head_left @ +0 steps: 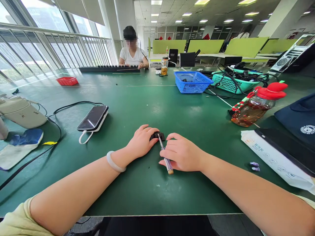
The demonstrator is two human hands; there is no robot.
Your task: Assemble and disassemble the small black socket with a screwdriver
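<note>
Near the middle of the green table lies a small black part, its exact kind too small to make out. My left hand is closed on its left side, thumb and fingers pinching it against the tabletop. In my right hand is a screwdriver with a clear purplish handle and a thin metal shaft. Its tip meets the top of the black part, and the handle slants back toward me between thumb and fingers. The contact point itself is partly covered by my left fingers.
Left of my hands lies a phone with a white cable. A red basket, a blue basket and a green basket full of cables stand farther back. A red-lidded bottle is at right. A person sits opposite.
</note>
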